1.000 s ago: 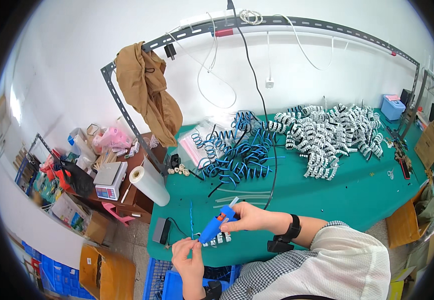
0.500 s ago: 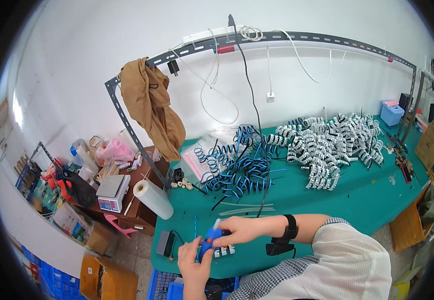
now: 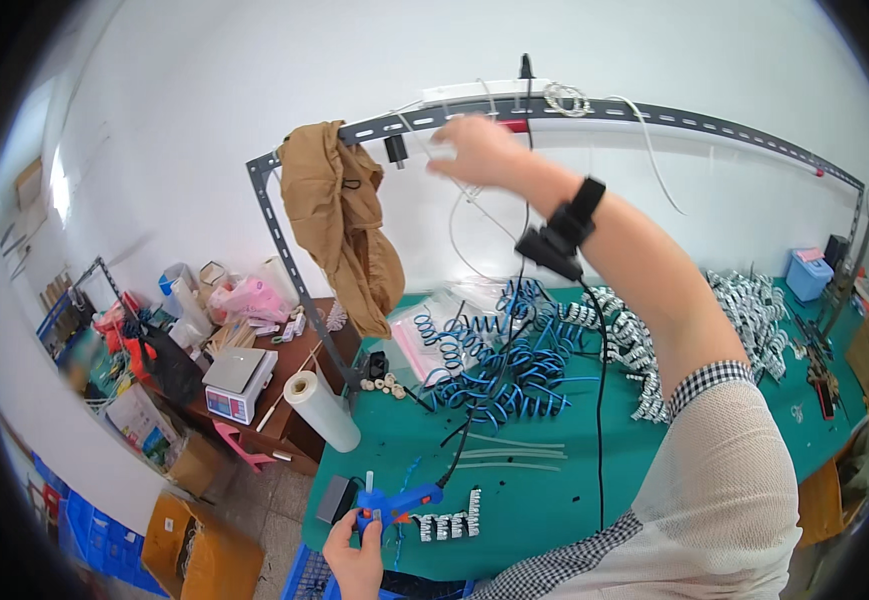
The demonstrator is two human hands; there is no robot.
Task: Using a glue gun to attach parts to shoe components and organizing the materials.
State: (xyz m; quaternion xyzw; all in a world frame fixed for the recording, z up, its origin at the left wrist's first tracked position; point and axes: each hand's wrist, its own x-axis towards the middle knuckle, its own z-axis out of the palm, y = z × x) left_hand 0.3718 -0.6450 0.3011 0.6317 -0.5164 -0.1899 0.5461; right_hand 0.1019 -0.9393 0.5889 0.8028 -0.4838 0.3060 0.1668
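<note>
My left hand (image 3: 356, 556) grips a blue hot glue gun (image 3: 404, 500) at the table's near left edge. A whitish glue stick pokes up out of it, and a black cord runs from its handle. Right beside the gun lies a short white-and-black spiral coil (image 3: 451, 526). My right hand (image 3: 482, 152) is raised to the metal rack, fingers apart and slightly blurred, with nothing visible in it. It is nearest to the white power strip (image 3: 454, 95) and a hanging white cable; whether it touches either I cannot tell.
Blue-and-black coils (image 3: 514, 365) and a heap of white coils (image 3: 744, 310) cover the back of the green table (image 3: 524, 500). Clear glue sticks (image 3: 510, 455) lie in front. A slotted metal rack (image 3: 674, 118) with a brown jacket (image 3: 339, 220) spans above. A film roll (image 3: 322, 410) stands left.
My right hand has let go of the glue gun and risen to the rack. The left hand keeps the gun, now lower and turned, with its handle pointing right. The view has shifted.
</note>
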